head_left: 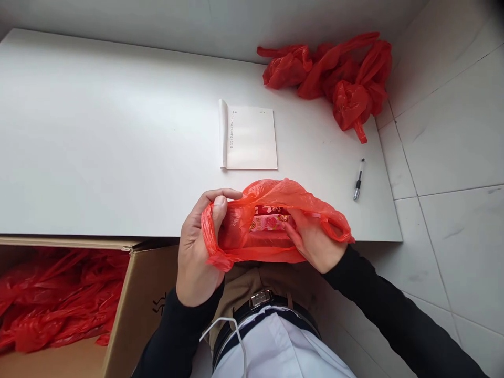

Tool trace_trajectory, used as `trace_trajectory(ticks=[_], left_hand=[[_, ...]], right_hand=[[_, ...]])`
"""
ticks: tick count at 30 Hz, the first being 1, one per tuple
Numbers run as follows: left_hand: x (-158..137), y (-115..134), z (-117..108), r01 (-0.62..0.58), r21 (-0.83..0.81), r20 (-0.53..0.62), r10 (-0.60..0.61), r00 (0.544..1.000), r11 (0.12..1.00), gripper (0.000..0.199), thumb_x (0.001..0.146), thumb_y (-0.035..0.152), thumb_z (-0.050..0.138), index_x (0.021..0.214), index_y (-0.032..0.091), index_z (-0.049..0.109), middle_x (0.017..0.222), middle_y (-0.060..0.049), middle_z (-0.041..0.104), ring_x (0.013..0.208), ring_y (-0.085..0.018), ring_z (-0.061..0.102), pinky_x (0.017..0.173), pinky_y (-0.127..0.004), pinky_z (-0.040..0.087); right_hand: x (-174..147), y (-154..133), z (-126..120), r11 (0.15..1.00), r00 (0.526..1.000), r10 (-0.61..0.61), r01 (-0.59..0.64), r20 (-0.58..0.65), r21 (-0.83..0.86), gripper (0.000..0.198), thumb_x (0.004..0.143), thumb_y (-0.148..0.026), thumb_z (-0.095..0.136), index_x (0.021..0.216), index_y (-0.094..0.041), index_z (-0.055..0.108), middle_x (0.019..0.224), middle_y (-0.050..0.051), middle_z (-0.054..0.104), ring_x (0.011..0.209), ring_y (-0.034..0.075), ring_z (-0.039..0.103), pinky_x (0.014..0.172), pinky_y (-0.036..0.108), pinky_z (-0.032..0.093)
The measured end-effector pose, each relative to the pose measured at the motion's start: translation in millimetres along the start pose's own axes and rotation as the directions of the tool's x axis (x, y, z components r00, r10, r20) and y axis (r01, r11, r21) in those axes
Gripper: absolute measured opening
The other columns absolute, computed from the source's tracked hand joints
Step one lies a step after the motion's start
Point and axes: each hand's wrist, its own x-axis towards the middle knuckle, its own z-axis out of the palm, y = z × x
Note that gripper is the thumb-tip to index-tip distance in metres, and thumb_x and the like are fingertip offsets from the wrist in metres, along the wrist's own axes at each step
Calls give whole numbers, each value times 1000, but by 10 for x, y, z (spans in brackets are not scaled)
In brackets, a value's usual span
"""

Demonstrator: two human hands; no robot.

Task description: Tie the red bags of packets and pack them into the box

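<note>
A thin red plastic bag (271, 254) is held mouth-up at the front edge of the white table. My left hand (197, 247) is closed on the bag's left handle, with the thumb through the loop and the index finger along the rim. My right hand (315, 239) reaches into the bag's mouth from the right, the other handle lying over the wrist. Its thumb and fingers close on the right end of a pink flower-printed packet (270, 223). Behind that packet lies a dark red packet (268, 209). Some right-hand fingertips are hidden inside the bag.
An open notepad (252, 137) lies on the white table (118, 142). A pen (359, 179) rests near the right edge, below several bunched red bags (326, 73). At the lower left stands a cardboard box (118, 310) with red plastic bags (66, 294) inside.
</note>
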Motion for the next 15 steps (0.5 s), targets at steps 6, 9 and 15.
trace_trajectory(ticks=[6,9,15], left_hand=[[-6,8,-5,-2,7,30,2,1000,1000,16,92,34,61,93,20,69,73,0,57,56,-8,50,51,-16,44],[-16,29,5,1,22,42,-2,999,1000,17,93,35,60,93,20,69,72,0,56,56,-7,49,51,-16,43],[-72,105,62,-3,104,52,-3,999,995,18,93,37,61,89,21,69,72,0,53,57,-8,46,49,-18,38]], right_hand=[[43,42,35,991,994,85,-91,68,96,18,96,-32,49,85,-21,58,92,8,63,87,28,60,80,42,49],[27,61,10,992,991,100,-106,86,71,21,97,-32,49,81,-21,59,86,7,64,82,27,61,77,42,49],[-218,-17,-357,912,992,124,-112,-6,394,19,100,-30,50,112,-25,63,101,4,71,93,25,67,87,40,52]])
